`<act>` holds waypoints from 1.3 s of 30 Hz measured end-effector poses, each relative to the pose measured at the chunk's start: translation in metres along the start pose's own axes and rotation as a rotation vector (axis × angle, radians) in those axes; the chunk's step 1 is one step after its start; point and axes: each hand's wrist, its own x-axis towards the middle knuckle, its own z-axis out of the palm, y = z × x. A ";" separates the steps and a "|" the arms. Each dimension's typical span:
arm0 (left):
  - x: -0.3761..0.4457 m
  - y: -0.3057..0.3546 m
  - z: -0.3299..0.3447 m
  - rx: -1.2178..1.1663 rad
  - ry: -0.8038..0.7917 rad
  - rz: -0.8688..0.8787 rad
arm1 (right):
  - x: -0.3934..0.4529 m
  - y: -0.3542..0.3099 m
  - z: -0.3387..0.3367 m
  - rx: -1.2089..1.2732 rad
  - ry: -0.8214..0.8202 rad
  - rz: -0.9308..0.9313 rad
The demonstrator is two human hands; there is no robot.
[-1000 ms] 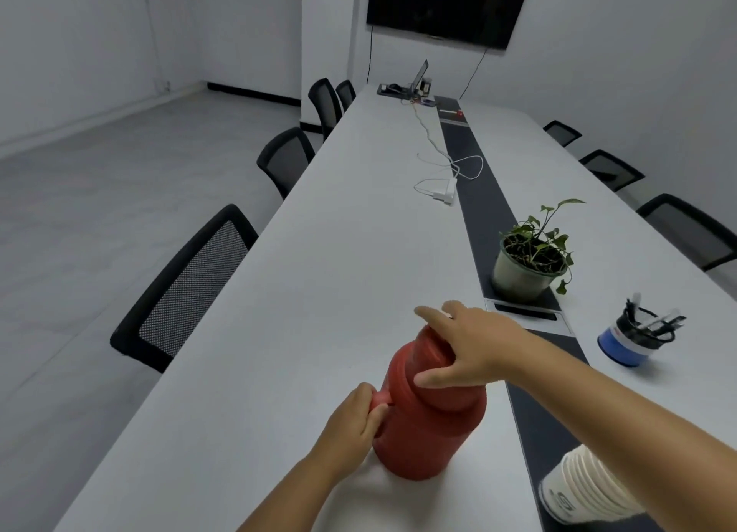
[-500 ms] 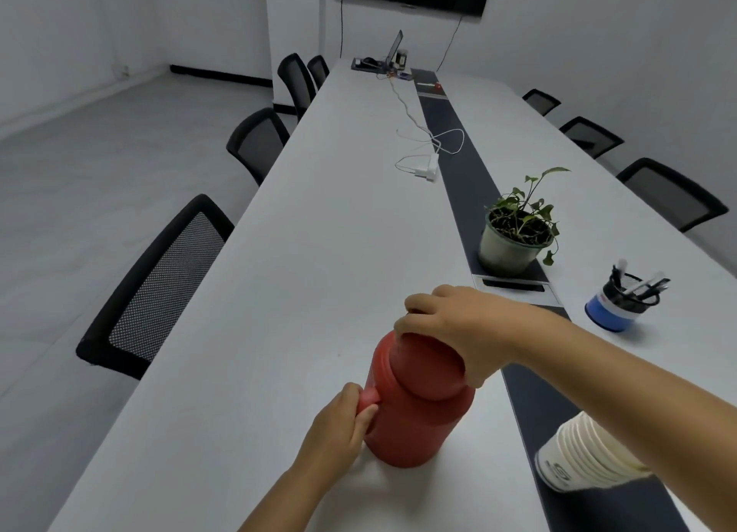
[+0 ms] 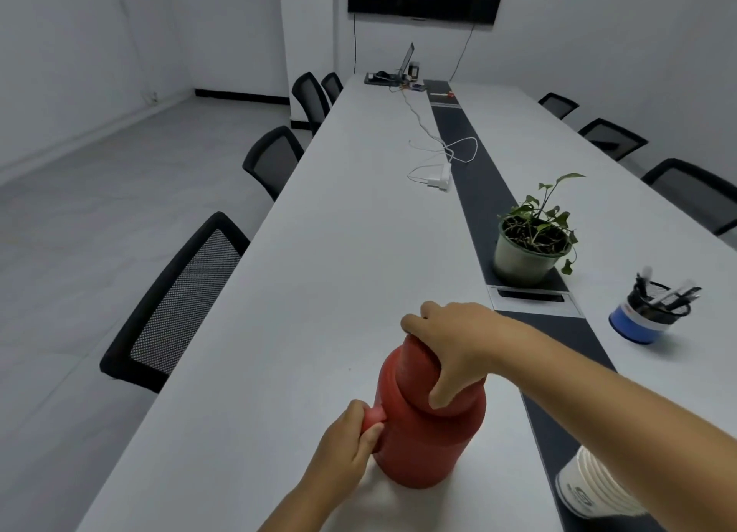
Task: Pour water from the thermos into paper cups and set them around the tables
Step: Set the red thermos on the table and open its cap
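Observation:
A red thermos [image 3: 430, 440] stands upright on the long white table [image 3: 319, 292], near its front end. My left hand [image 3: 347, 448] grips the thermos handle on its left side. My right hand [image 3: 454, 348] is curled over the red lid from above, thumb down the near side. A stack of white paper cups [image 3: 594, 487] lies tilted on the dark centre strip at the lower right, partly hidden under my right forearm.
A potted plant [image 3: 526, 248] stands on the dark strip [image 3: 474, 188] beyond the thermos. A blue pen holder [image 3: 646, 316] sits to the right. White cables and a charger [image 3: 438, 176] lie mid-table. Black chairs [image 3: 179, 304] line both sides; a laptop sits at the far end.
My right hand has closed from a loose touch to a full grip over the lid, the thumb now lower on the near side. The left hand stays on the handle.

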 end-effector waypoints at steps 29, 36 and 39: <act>-0.031 -0.025 -0.010 0.093 0.311 -0.064 | 0.033 0.017 0.295 1.499 0.962 0.822; -0.037 -0.032 -0.005 0.078 0.346 -0.048 | 0.039 0.019 0.307 1.437 0.974 0.821; -0.036 -0.033 -0.004 0.085 0.371 -0.035 | 0.038 0.018 0.311 1.410 0.923 0.830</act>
